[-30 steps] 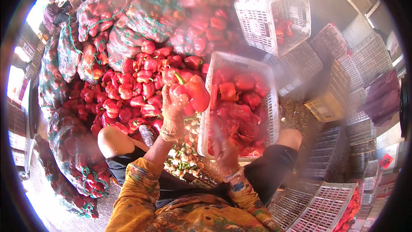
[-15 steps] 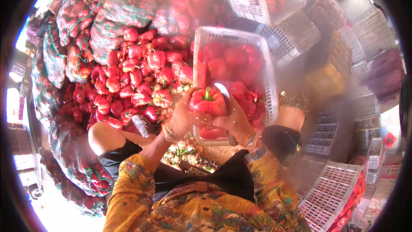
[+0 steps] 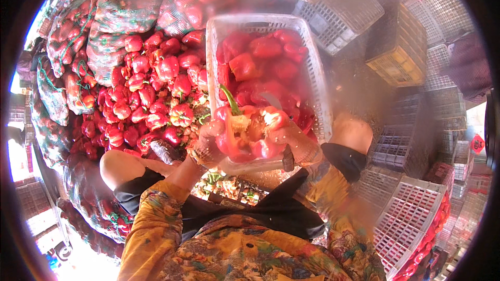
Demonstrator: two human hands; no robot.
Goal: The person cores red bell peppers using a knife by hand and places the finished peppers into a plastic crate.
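The left hand [image 3: 207, 145] is curled around the near-left side of a torn-open red pepper [image 3: 264, 149], which lies directly between both hands' fingers. Its green stem [image 3: 229, 100] sits nearer the left fingers, pointing away and leftward from them. The right hand [image 3: 296, 143] grips a dark-handled knife [image 3: 288, 159], its fingers against the pepper's right side; a white crate [image 3: 319, 73] extends beyond the fingers.

A dark purple cloth [image 3: 469, 63] lies right of the yellow crate [image 3: 398, 67]; a pale slatted crate [image 3: 336, 18] sits to its upper left, grey crates [image 3: 396, 138] below it, bulging net sacks [image 3: 127, 8] far to its left.
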